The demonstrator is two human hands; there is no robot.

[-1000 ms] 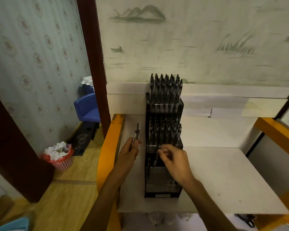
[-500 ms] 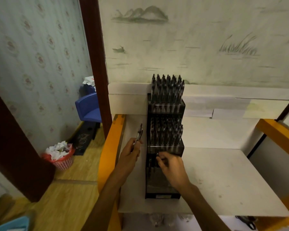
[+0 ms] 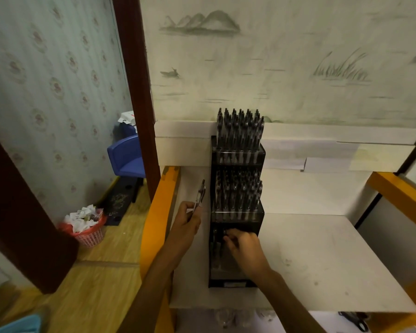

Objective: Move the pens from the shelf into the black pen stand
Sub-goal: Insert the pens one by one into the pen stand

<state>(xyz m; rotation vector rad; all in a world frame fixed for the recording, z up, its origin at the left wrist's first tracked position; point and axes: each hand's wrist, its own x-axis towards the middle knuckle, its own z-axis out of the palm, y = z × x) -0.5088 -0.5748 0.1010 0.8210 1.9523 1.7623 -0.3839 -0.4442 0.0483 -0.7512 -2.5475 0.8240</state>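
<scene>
Two hands at frame centre: left hand [image 3: 186, 224] gripping spare slim dark pens [image 3: 200, 195] upright beside tall black tiered plastic pen stand [image 3: 237, 212]; right hand [image 3: 244, 243], fingers curled, seemingly seating one pen in lowest tier. Next: passing across another pen.

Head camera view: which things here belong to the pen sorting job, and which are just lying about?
Part of the job:
- tall black tiered pen stand
- dark pens standing in its upper tiers
- dark pen held in the left hand
- right hand at the lowest tier

Just lying about:
- red plastic bin of crumpled paper
- blue plastic chair
</scene>
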